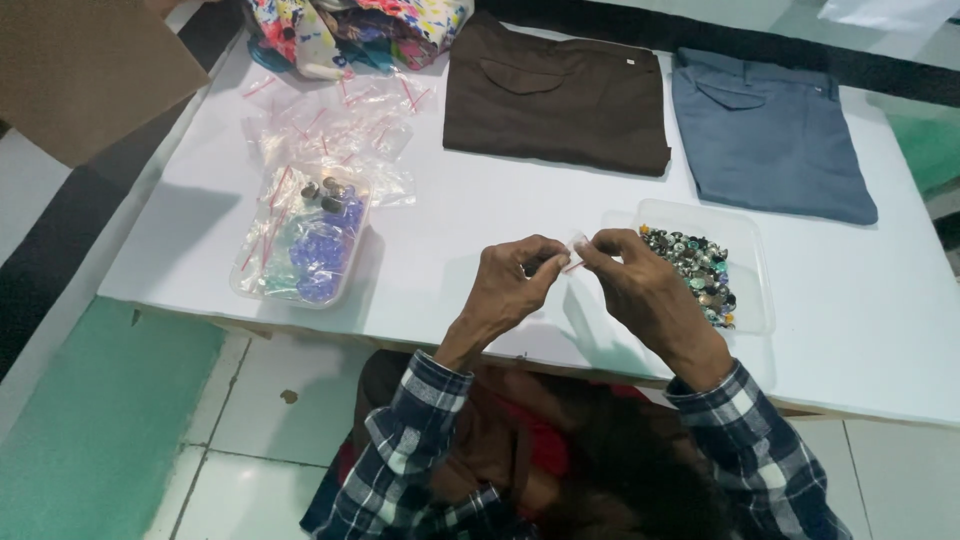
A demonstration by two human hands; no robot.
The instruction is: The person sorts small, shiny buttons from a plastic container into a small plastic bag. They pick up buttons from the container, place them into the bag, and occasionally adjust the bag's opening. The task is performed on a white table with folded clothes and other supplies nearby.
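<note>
Overhead, a white counter (pixel 480 220) carries a clear tray of mixed buttons (pixel 700 272) just right of the hands, a tray of bagged blue pieces (pixel 305 250) to the left, and folded brown trousers (pixel 556 95) and blue trousers (pixel 765 135) beyond. Left hand (pixel 510 285) and right hand (pixel 640 285), fingers pinched shut, hold a small clear zip bag (pixel 575 252) with a red strip, lying roughly level between them above the counter's near edge.

On the table (pixel 500 215), a tray of buttons (pixel 700 272) lies right of the hands, a tray of filled bags (pixel 300 245) to their left. Behind that tray lie loose small bags (pixel 335 125), and two folded trousers (pixel 560 95) lie side by side at the far edge.
</note>
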